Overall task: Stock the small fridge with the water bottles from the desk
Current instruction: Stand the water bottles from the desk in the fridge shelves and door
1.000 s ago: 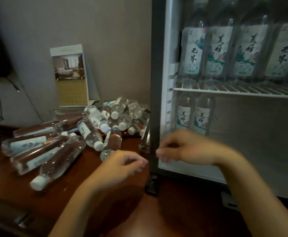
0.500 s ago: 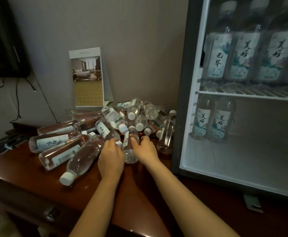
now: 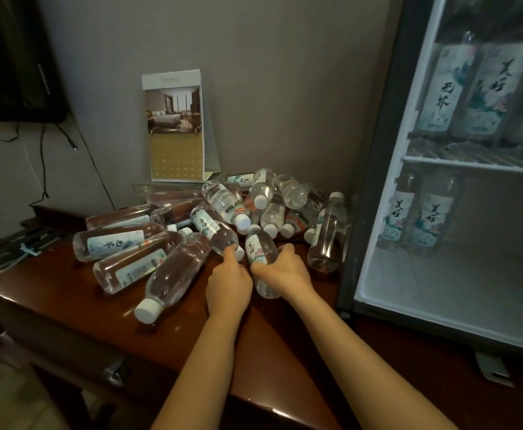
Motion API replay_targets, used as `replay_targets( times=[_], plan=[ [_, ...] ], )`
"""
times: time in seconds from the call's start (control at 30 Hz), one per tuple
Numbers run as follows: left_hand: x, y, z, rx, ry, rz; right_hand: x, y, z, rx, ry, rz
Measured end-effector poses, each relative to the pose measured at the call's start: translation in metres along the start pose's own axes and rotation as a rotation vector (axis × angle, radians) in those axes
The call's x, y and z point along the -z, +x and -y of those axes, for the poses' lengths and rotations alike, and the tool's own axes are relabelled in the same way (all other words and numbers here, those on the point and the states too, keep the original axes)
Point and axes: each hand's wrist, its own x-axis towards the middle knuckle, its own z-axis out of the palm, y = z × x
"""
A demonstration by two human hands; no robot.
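Right hand (image 3: pixel 285 273): fingers are clamping round a clear plastic water bottle with a white flowered label (image 3: pixel 257 248), which is lying cap-away at the heap's near edge. Left hand (image 3: pixel 227 283): fingertips are hooking over the near end of a neighbouring clear labelled bottle (image 3: pixel 212 229). Both bottles are lying among the heap of clear plastic bottles (image 3: pixel 173 274) on the dark red-brown wooden desk (image 3: pixel 67 305). Just to the right, the small black-framed fridge (image 3: pixel 375 181) is standing open. More bottles are standing upright on its white wire shelf (image 3: pixel 471 161), two beneath.
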Motion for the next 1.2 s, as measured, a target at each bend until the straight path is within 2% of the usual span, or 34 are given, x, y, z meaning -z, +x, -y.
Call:
replay_targets(
  times=[0.2,0.47,0.57,0.73,0.9,1.07,1.2],
  plan=[
    [0.001,-0.002,-0.002,-0.113,-0.018,0.117,0.007,-0.020,-0.013,0.052,0.008,0.044],
    [0.001,-0.004,0.000,-0.193,-0.164,0.116,0.024,-0.035,-0.030,0.146,0.081,0.127],
    [0.000,-0.004,0.002,-0.218,-0.275,0.059,0.028,-0.042,-0.039,0.214,0.155,0.119],
    [-0.002,0.001,0.003,-0.059,-0.514,0.014,0.034,-0.050,-0.048,0.344,0.211,0.147],
    [0.008,-0.003,-0.004,0.162,-0.948,0.250,0.043,-0.057,-0.050,0.355,0.269,0.261],
    [0.022,-0.020,-0.009,0.167,-1.095,0.374,0.047,-0.067,-0.048,0.364,0.202,0.349],
    [0.039,-0.035,-0.012,0.144,-1.117,0.416,0.048,-0.080,-0.052,0.391,0.157,0.300]
  ],
)
